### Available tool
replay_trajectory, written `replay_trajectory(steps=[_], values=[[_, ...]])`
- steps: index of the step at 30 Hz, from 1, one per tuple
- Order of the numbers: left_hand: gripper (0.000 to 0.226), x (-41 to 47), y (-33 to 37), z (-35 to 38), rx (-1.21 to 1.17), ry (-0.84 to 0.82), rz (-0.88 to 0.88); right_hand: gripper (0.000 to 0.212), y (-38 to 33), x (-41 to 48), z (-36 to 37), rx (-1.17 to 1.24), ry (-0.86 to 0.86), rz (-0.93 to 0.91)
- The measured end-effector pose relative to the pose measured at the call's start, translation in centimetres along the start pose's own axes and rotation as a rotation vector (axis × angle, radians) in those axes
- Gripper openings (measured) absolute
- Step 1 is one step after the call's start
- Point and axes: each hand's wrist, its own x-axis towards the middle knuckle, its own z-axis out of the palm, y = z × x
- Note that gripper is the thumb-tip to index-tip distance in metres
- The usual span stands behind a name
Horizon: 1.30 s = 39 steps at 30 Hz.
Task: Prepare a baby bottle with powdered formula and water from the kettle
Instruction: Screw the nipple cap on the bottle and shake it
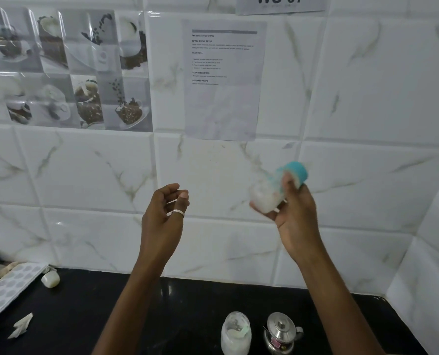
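Note:
My right hand (pixel 296 213) grips a clear baby bottle (pixel 267 196) with a teal cap, raised in front of the tiled wall. The bottle is tilted, cap up to the right, blurred by motion, and white liquid shows inside. My left hand (pixel 164 213) hovers to the left of it at about the same height, fingers loosely curled and holding nothing; a ring sits on one finger. Down on the black counter (pixel 110 316) stand a glass jar of white powder (pixel 236 334) and, just right of it, a small steel kettle (pixel 281 333) with its lid on.
A white perforated tray (pixel 5 293) lies at the counter's left edge, with a small white cap-like piece (pixel 50 279) beside it and torn paper scraps (pixel 21 327) in front. A printed sheet (pixel 223 78) is taped to the wall. The wall corner closes in at the right.

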Motion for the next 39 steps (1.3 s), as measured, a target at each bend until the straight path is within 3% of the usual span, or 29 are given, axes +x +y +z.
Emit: replay_trajectory(steps=[2, 6, 7, 11, 13, 17, 22, 27, 32, 34, 37, 39], values=[[0.023, 0.1, 0.0, -0.2, 0.002, 0.003, -0.003, 0.055, 0.2, 0.2, 0.0, 0.018, 0.028, -0.029], [0.022, 0.0, 0.1, 0.0, -0.005, -0.003, -0.003, 0.052, 1.3, -1.0, 0.1, -0.424, -0.205, 0.111], [0.022, 0.0, 0.1, 0.0, -0.004, -0.006, 0.001, 0.051, 1.2, -1.0, -0.1, -0.419, -0.209, 0.106], [0.024, -0.1, 0.0, -0.3, 0.002, -0.001, 0.005, 0.057, 0.0, 0.2, -0.1, 0.023, 0.022, -0.021], [0.024, 0.0, 0.0, -0.5, 0.006, 0.004, 0.001, 0.056, 0.2, 0.2, -0.1, -0.052, 0.017, -0.042], [0.024, 0.0, 0.2, -0.4, 0.006, 0.002, -0.001, 0.055, 0.7, -0.9, -0.2, -0.427, -0.212, 0.094], [0.023, -0.1, 0.2, -0.8, 0.007, 0.008, 0.009, 0.066, -0.6, 0.6, -0.3, 0.051, 0.068, -0.047], [0.022, -0.1, 0.3, -0.5, -0.003, 0.002, 0.005, 0.063, 0.7, -0.5, -0.3, -0.328, -0.123, 0.055], [0.021, -0.3, 0.2, -0.7, 0.003, -0.001, 0.007, 0.061, -0.7, 0.2, 0.0, 0.074, 0.057, -0.070], [0.021, -0.2, 0.2, -0.7, -0.001, 0.002, 0.003, 0.051, -0.2, -0.2, 0.3, -0.052, 0.006, -0.033], [0.020, -0.2, 0.3, -0.4, -0.004, -0.007, 0.003, 0.048, 0.7, -1.2, 0.3, -0.401, -0.225, 0.092], [0.020, -0.3, 0.3, -0.5, -0.006, -0.009, 0.007, 0.049, 0.3, -1.0, 0.4, -0.273, -0.199, 0.059]])
